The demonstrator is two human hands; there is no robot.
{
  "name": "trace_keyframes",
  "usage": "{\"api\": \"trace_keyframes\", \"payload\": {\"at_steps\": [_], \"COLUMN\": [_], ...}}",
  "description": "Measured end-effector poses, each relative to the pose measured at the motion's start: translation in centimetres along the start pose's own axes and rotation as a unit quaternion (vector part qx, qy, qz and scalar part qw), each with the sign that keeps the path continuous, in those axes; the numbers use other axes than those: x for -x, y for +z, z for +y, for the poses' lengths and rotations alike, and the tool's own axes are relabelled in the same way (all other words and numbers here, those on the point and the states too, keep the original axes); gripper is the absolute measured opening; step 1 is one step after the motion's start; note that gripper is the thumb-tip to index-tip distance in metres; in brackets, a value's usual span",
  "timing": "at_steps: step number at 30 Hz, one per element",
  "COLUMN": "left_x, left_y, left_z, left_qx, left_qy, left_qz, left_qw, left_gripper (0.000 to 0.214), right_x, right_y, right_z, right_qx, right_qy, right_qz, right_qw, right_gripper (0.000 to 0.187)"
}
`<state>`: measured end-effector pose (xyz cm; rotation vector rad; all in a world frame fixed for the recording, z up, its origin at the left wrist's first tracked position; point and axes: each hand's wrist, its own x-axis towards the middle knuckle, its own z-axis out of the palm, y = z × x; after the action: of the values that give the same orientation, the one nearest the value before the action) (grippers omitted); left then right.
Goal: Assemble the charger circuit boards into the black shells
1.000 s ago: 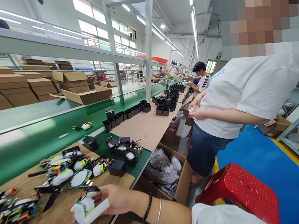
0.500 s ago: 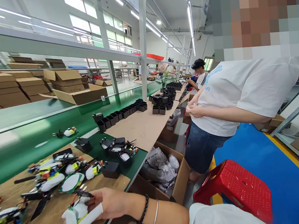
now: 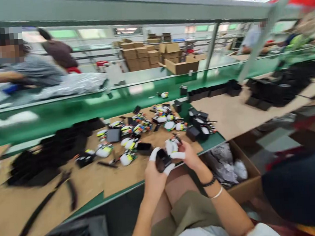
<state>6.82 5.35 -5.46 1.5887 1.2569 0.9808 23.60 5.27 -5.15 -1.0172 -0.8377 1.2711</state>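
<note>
My left hand [image 3: 155, 172], with white covers on thumb and a finger, grips a small black plastic case [image 3: 163, 161] over the table's front edge. Close beside it, my right hand [image 3: 189, 154] pinches a circuit board [image 3: 171, 145] with white filler and dark parts on it; that thumb also wears a white cover. The board and the case are near each other, and blur hides whether they touch. Just beyond my hands lies another black case [image 3: 144, 148]. Several similar boards [image 3: 129, 144] are heaped on the brown cardboard sheet behind.
Long-handled pliers [image 3: 48, 199] lie on the left cardboard, near stacked black cases [image 3: 52, 150]. More cases [image 3: 274, 86] stand at right. A green conveyor belt [image 3: 134, 92] runs behind. Below the table's right edge is a carton [image 3: 246, 176] of wrapped items. People sit across the belt.
My view has swung left and down from the standing co-worker to the table. My left hand has come into view with a black case. My right hand still holds the board, now beside that case.
</note>
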Motion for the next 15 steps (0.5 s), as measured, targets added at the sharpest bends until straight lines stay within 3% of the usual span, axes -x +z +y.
{"api": "trace_keyframes", "payload": {"at_steps": [4, 9, 12, 15], "left_x": [-0.2, -0.2, -0.7, -1.4], "left_y": [0.6, 0.3, -0.5, -1.7], "left_z": [0.4, 0.1, -0.2, -0.9], "left_qx": [0.0, -0.019, -0.039, -0.078], "left_qy": [-0.01, -0.008, -0.007, -0.008], "left_qz": [0.02, -0.004, -0.011, -0.022], "left_qw": [1.0, 1.0, 0.999, 0.997], "left_gripper": [0.078, 0.08, 0.079, 0.079], "right_x": [-0.1, -0.2, -0.8, -1.4], "right_y": [-0.6, -1.2, -1.5, -1.2], "right_z": [0.0, -0.5, -1.4, -2.3], "right_qx": [0.04, 0.14, 0.238, 0.36], "right_qy": [-0.017, -0.057, -0.087, -0.118], "right_qz": [-0.015, 0.011, 0.036, 0.063], "right_qw": [0.999, 0.988, 0.967, 0.923], "right_gripper": [0.064, 0.061, 0.056, 0.053]}}
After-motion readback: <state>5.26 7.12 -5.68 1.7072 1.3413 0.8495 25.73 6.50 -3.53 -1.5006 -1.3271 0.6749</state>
